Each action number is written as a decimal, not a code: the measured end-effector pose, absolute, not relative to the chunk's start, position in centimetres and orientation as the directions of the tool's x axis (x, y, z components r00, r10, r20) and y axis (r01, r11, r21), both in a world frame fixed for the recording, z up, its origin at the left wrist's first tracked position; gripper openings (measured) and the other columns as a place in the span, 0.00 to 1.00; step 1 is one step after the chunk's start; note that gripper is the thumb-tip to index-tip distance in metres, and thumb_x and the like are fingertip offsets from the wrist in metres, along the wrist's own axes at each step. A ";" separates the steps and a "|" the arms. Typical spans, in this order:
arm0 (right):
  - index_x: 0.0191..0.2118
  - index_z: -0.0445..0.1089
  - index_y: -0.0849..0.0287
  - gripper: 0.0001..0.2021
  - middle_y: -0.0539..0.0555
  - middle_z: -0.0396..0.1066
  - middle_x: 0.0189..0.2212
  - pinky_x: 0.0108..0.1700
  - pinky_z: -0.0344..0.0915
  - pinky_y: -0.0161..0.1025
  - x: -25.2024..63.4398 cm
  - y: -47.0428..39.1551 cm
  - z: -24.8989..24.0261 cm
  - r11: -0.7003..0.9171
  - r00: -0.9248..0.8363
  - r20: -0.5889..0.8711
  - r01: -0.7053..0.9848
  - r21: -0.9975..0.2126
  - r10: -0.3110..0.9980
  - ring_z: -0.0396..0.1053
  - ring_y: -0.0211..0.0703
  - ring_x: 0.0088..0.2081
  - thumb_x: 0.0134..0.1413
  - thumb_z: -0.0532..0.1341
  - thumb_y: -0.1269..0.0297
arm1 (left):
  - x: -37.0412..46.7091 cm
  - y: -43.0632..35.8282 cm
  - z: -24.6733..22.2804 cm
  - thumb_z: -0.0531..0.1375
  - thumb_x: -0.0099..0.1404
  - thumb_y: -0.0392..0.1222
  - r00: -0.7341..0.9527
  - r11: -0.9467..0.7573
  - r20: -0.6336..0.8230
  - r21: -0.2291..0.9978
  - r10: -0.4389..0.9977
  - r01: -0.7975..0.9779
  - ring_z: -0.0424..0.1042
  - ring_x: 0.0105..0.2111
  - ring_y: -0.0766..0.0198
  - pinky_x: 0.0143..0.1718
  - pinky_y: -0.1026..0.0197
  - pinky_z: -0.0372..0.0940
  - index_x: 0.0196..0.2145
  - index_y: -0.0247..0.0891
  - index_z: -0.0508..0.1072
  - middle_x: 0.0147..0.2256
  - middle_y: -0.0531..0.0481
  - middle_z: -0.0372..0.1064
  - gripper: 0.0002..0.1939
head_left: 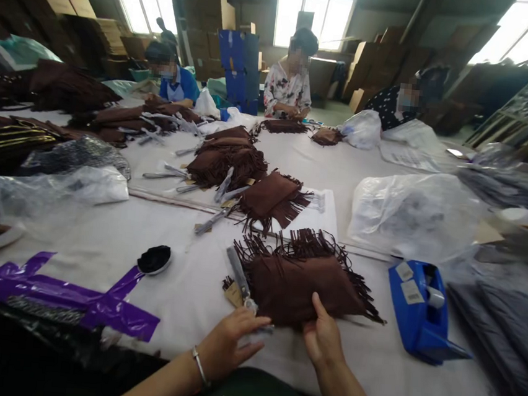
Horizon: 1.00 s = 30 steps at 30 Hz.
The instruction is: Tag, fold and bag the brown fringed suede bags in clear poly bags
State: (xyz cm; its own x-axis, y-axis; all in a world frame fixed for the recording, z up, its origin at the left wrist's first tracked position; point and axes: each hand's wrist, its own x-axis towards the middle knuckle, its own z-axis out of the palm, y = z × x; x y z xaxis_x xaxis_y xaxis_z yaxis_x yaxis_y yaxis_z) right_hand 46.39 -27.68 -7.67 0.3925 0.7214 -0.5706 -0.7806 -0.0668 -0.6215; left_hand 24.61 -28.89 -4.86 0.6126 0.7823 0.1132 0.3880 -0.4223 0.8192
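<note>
A dark brown fringed bag lies flat on the white-covered table right before me. My right hand grips its near edge, thumb on top and fingers underneath. At the bag's near left corner, my left hand has its fingers closed round the end of a strap wrapped in grey plastic. Beside that strap a tan tag sticks out. Just beyond lies another brown fringed bag, partly on a white sheet.
Several more brown bags are piled farther back. A blue tape dispenser stands at right, near a clear plastic bag. Purple tape and a small dish of black material lie left. Three people sit across the table.
</note>
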 end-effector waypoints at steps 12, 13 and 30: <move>0.54 0.64 0.54 0.26 0.50 0.70 0.50 0.54 0.65 0.38 44.4 -27.1 -1.5 0.128 0.535 -0.400 -0.702 -0.701 0.744 0.67 0.40 0.51 0.47 0.66 0.62 | 27.5 -29.3 -7.9 0.68 0.53 0.43 0.622 0.666 -0.378 0.671 0.686 -0.326 0.69 0.47 0.51 0.49 0.51 0.61 0.47 0.34 0.69 0.47 0.37 0.69 0.24; 0.54 0.64 0.53 0.26 0.50 0.69 0.51 0.55 0.64 0.39 44.2 -26.9 -0.8 0.148 0.544 -0.360 -0.681 -0.717 0.758 0.66 0.40 0.52 0.48 0.66 0.63 | 28.2 -28.6 -7.4 0.67 0.53 0.40 0.634 0.659 -0.314 0.619 0.706 -0.428 0.67 0.50 0.50 0.51 0.50 0.59 0.50 0.37 0.68 0.50 0.38 0.67 0.26; 0.54 0.63 0.49 0.28 0.47 0.69 0.51 0.55 0.65 0.42 42.3 -22.5 4.0 0.253 0.496 -0.139 -0.640 -0.725 0.857 0.67 0.39 0.51 0.45 0.67 0.72 | 26.2 -17.3 1.1 0.58 0.62 0.30 0.274 0.316 -0.156 0.446 0.949 -0.838 0.73 0.34 0.66 0.37 0.64 0.69 0.40 0.37 0.71 0.36 0.51 0.74 0.09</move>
State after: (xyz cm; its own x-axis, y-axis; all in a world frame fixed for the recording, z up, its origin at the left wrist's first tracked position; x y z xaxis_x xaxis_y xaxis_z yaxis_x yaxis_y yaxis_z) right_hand 42.31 -22.54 3.99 0.4961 0.8571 -0.1386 -0.6401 0.2532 -0.7254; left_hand 26.24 -17.29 1.14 0.2745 0.9488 -0.1564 -0.8376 0.3158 0.4458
